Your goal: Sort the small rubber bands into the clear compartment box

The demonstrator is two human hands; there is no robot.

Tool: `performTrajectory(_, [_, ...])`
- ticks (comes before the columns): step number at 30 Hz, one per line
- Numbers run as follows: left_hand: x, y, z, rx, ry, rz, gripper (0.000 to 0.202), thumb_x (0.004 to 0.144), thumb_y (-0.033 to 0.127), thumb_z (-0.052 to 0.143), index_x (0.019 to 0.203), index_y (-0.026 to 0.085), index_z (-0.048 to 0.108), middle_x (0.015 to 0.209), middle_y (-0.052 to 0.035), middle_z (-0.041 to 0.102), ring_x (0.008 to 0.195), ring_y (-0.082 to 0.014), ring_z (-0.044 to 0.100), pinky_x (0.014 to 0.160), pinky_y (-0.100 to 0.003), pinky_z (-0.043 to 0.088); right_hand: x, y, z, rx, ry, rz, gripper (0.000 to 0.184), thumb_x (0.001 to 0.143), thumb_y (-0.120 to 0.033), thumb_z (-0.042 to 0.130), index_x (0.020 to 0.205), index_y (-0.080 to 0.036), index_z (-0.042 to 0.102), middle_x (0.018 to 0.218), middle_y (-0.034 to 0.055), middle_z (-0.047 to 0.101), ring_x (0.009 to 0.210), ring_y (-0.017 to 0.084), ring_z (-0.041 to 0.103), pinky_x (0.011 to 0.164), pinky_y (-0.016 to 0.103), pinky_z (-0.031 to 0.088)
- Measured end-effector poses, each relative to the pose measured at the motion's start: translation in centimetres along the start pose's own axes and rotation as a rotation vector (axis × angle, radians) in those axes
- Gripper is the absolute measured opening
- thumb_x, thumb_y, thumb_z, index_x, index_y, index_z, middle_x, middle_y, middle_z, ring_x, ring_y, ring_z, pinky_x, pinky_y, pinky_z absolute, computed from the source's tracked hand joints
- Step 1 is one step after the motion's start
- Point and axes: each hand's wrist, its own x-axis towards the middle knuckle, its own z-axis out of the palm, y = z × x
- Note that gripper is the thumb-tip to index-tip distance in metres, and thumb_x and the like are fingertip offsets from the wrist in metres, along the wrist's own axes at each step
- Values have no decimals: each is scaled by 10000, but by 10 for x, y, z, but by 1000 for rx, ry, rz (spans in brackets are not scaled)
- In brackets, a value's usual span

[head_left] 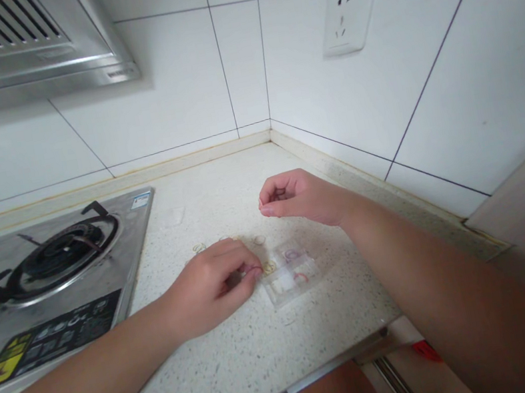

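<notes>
My left hand (212,286) rests on the speckled countertop (250,354), fingers pinched together on a small thin ring at its fingertips. Just right of it lies a small clear plastic box (292,272) with compartments holding red and pale rings. Several tiny yellowish rubber rings (261,240) lie loose on the counter behind the hand. My right hand (296,198) hovers above and behind the box, fingers curled in loosely; whether it holds anything is hidden.
A gas stove (53,274) with a black burner grate sits at the left. White tiled walls meet in the corner behind, with a wall socket (346,13) on the right wall. A range hood (13,51) hangs upper left. The counter's front edge is near me.
</notes>
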Motion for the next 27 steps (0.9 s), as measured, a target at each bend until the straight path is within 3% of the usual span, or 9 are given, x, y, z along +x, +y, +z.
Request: performTrajectory(27, [-1, -1, 1, -39, -22, -9, 109, 949, 230, 507, 901, 196, 598, 813, 15, 583, 755, -103, 531, 720, -253, 402, 1, 2, -1, -14, -10, 1, 275, 750, -362, 731, 871, -124, 669, 801, 17, 631, 712, 63, 532, 685, 219, 428])
